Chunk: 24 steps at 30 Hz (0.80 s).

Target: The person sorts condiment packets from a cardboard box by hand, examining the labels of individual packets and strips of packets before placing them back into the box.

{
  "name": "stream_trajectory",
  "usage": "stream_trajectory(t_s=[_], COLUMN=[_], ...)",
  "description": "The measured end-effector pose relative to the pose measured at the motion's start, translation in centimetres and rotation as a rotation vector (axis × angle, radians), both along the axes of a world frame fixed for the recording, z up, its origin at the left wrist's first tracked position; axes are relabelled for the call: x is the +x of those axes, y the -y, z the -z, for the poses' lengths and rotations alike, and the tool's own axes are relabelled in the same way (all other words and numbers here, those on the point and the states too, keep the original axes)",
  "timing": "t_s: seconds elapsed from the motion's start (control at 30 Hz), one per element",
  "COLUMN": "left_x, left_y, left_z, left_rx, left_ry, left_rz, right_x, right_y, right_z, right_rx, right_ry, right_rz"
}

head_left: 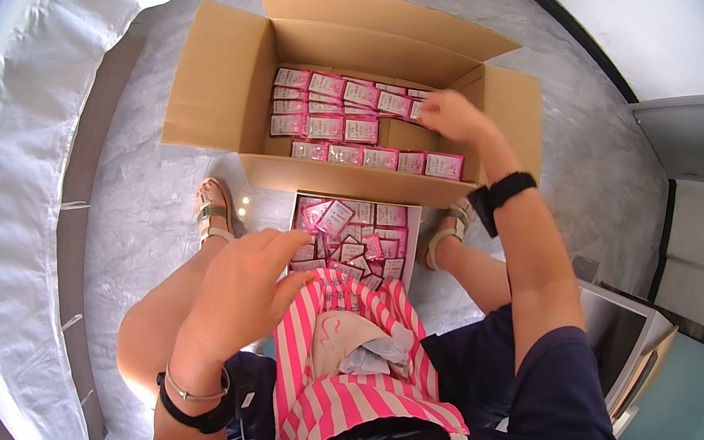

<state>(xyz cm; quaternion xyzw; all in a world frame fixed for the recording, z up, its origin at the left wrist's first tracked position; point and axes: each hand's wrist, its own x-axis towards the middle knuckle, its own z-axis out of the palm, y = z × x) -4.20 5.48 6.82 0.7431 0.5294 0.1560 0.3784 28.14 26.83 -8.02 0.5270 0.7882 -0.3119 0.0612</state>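
An open cardboard box (357, 183) stands on the floor in front of me, with rows of flat pink packets (325, 127) inside, each bearing printed writing. My right hand (453, 115) reaches into the box's right side. Its fingers touch the right end of the row of packets near the far wall; whether they grip a packet is hidden. Between my feet sits a smaller white-edged box (413, 243), filled with loosely heaped pink packets (348, 247). My left hand (254, 280) hovers at that box's near left corner, thumb and fingers apart, with nothing seen between them.
A pink-and-white striped apron (296, 410) spreads over my lap, crumpled pale material (380, 354) in its fold. White sheeting (18, 170) covers a long object at left. A low cabinet (613, 348) stands at right. My sandalled feet flank the smaller box.
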Motion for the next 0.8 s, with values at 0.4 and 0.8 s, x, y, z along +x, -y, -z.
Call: stream_trajectory(t_s=[0.4,0.8], left_x=[1.2,1.0], left_y=[-1.4,-0.4], left_z=[-0.7,-0.1], left_rx=[-0.057,-0.013], left_ry=[-0.037,-0.016], left_rz=[0.07,0.12], right_x=[3.1,2.1], right_y=[6.2,7.4], right_z=[11.5,9.6], right_rx=[-0.024,0.203], right_ry=[0.596,0.571], right_rz=[0.153,0.17])
